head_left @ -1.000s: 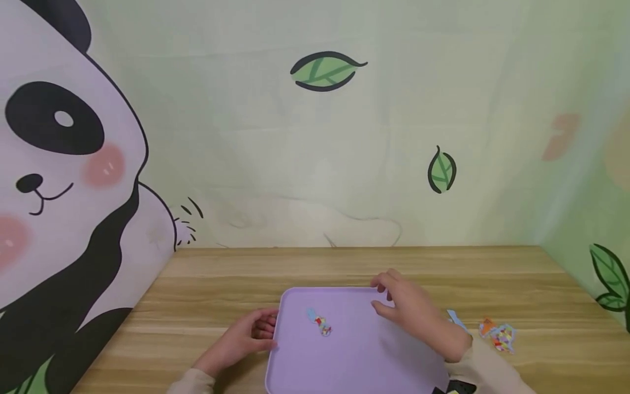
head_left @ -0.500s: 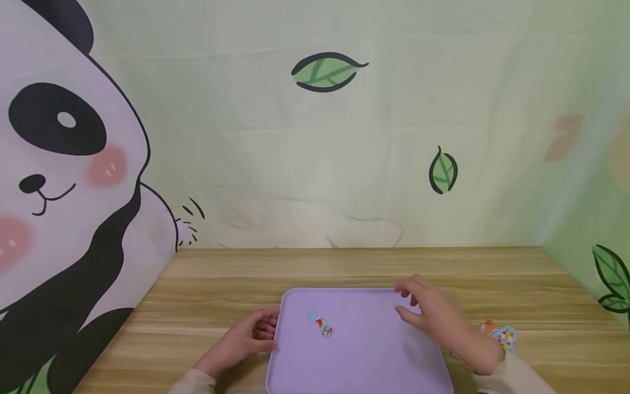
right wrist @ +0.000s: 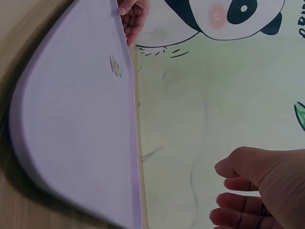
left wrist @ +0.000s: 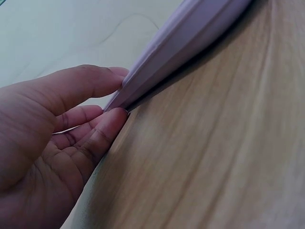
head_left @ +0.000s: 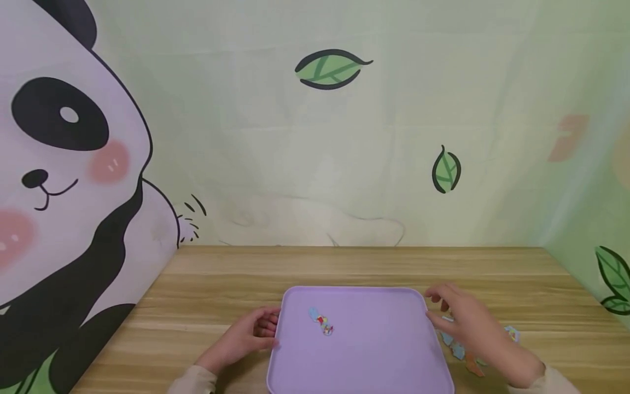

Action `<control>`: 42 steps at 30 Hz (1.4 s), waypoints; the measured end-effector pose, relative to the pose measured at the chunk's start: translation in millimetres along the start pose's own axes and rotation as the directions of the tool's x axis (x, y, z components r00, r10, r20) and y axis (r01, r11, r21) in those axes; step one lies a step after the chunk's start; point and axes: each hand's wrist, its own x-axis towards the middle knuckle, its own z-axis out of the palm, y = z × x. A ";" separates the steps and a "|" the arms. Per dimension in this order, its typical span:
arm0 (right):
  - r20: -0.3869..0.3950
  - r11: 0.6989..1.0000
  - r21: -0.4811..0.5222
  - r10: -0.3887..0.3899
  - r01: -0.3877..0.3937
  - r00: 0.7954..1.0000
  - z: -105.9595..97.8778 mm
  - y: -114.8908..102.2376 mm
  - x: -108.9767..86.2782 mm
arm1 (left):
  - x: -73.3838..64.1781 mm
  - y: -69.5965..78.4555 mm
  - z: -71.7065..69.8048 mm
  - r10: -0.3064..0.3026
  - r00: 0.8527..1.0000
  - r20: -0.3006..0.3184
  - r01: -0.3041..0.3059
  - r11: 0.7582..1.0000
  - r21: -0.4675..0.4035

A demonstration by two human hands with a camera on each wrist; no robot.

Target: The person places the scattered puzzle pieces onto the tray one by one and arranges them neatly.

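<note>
A purple tray [head_left: 364, 350] lies on the wooden table. Near its upper left corner are small flat jigsaw-like pieces [head_left: 322, 321], light blue at one end and multicoloured at the other. My left hand [head_left: 248, 331] holds the tray's left edge; in the left wrist view the thumb and fingertips meet the rim from either side. My right hand [head_left: 465, 314] hovers just by the tray's upper right corner, fingers loosely bent with nothing between them. In the right wrist view a gap shows between this hand [right wrist: 257, 186] and the tray.
Right of the tray, partly hidden under my right hand and forearm, lie several loose pieces: light blue [head_left: 458, 350], orange [head_left: 474, 365] and multicoloured [head_left: 513, 332]. Behind the wooden table [head_left: 236, 268] stands a pale green backdrop [head_left: 246, 137] printed with a panda and leaves.
My right hand has moved rightward from over the tray's upper right part to beyond its right edge, uncovering that corner. The left hand and the pieces on the tray keep their places.
</note>
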 end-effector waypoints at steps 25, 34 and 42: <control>-0.092 0.994 -0.107 -0.008 -0.001 0.996 -9.4 49.1 -31.4 | 0.5 0.8 0.8 -0.019 1.000 -0.005 0.019 1.000 0.006; -0.012 0.993 -0.087 0.083 -0.084 0.996 -16.2 64.8 -39.8 | 2.1 0.6 0.5 -0.022 1.000 -0.001 0.022 0.999 0.036; 0.050 0.986 -0.082 0.149 -0.145 0.988 -19.3 78.0 -46.1 | 0.1 0.3 0.1 0.004 1.000 -0.001 -0.004 0.998 0.059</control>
